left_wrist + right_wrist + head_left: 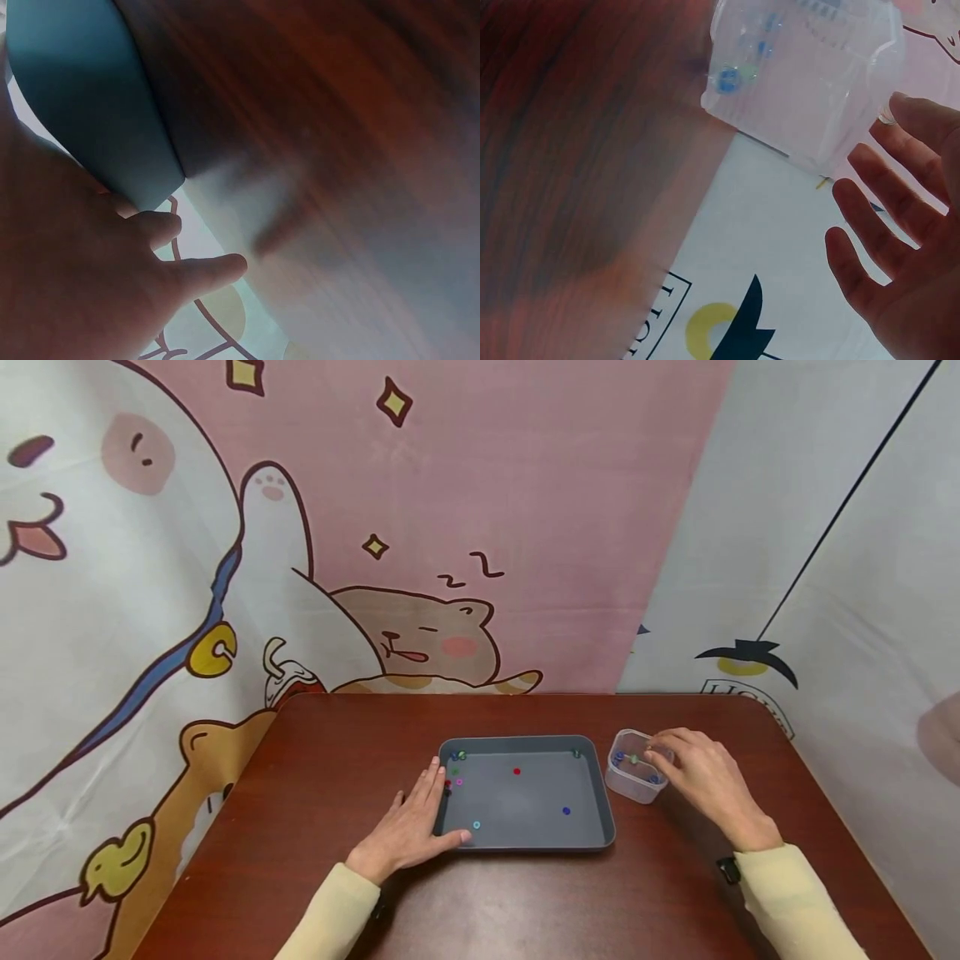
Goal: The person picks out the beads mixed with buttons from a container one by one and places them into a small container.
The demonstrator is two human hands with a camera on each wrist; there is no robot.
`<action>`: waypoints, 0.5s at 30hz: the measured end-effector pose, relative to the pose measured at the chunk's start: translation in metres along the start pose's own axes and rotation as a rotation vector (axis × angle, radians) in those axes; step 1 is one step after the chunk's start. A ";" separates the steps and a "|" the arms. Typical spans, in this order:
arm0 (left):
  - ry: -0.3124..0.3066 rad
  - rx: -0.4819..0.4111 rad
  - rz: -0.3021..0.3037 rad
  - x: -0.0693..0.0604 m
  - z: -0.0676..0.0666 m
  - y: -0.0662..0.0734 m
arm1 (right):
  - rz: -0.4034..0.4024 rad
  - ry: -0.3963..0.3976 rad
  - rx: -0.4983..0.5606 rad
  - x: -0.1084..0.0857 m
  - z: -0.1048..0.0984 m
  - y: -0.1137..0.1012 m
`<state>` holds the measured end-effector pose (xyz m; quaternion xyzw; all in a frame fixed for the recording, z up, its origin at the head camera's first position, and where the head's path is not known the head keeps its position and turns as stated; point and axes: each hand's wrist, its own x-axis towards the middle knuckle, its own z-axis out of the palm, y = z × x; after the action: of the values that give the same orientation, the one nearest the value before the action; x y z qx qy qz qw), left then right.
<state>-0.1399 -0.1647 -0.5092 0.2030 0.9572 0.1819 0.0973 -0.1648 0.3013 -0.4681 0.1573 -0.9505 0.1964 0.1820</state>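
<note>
A shallow grey tray (pixel 525 744) lies on the table with several small coloured beads on it, among them a red bead (pixel 517 771), a blue bead (pixel 566 811) and a light-blue ring-shaped bead (pixel 476 825). My left hand (pixel 411 822) rests along the tray's left edge, fingers straight, thumb at the near corner. To the right of the tray stands a clear plastic container (pixel 632 786) holding several blue and green beads. My right hand (pixel 701 772) is at its right rim. Thumb and forefinger pinch a tiny pale bead (pixel 886 118), mostly hidden; the other fingers are spread.
The reddish-brown wooden table (pixel 322 760) reaches back to a cartoon-printed cloth (pixel 570 527). Another cloth (pixel 862 610) hangs along the right side. Tray and container stand close together, with a narrow gap between them.
</note>
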 end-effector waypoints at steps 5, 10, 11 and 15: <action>0.002 0.007 -0.002 0.000 0.001 0.000 | 0.000 -0.007 -0.009 -0.001 0.003 0.004; -0.003 0.012 -0.001 0.000 0.001 0.000 | 0.006 -0.018 -0.021 0.000 0.006 0.005; -0.005 0.014 -0.002 0.000 0.001 0.000 | 0.007 -0.020 -0.025 0.000 0.007 0.006; -0.005 0.019 -0.002 0.000 0.000 0.000 | 0.016 -0.023 -0.027 0.000 0.008 0.006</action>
<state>-0.1403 -0.1649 -0.5097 0.2035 0.9589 0.1721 0.0977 -0.1693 0.3028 -0.4768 0.1492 -0.9564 0.1831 0.1716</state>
